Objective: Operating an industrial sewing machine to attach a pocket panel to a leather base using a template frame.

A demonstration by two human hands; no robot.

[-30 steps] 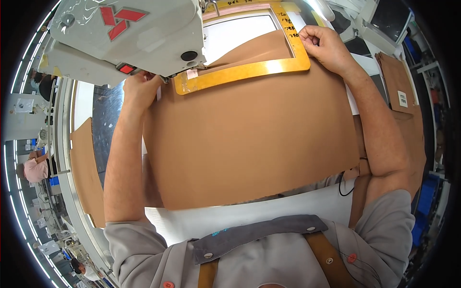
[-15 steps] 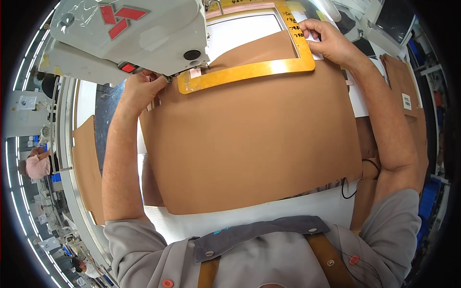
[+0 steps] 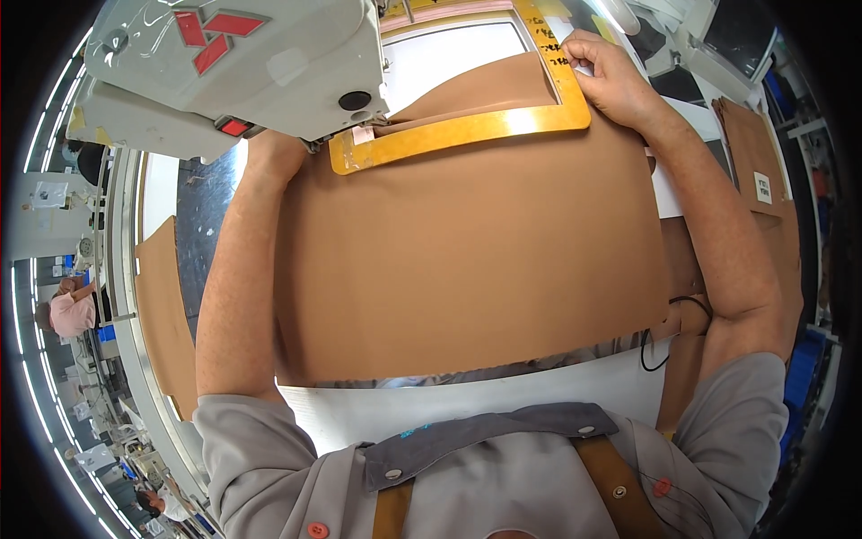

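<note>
A large brown sheet (image 3: 467, 251), leather-like, spreads flat before me. Over its far part lies a yellow rectangular frame (image 3: 467, 133), with handwriting on its right side and a raised brown flap (image 3: 485, 88) inside its opening. My left hand (image 3: 277, 154) rests at the sheet's far left corner, by the underside of a pale sewing machine head (image 3: 242, 72); its fingers are hidden there. My right hand (image 3: 612, 79) has its fingers curled at the frame's right outer edge, gripping it.
Another brown piece (image 3: 162, 314) lies on the left, beside a dark tabletop (image 3: 199, 207). At the right are stacked brown pieces (image 3: 750, 157) with a white label and a black cord (image 3: 654, 355). A screen (image 3: 736, 36) stands far right. Other people work at the far left.
My left hand has moved farther under the machine head. The brown sheet's near left edge has slid away from me, baring a shiny surface below. My right hand has barely shifted.
</note>
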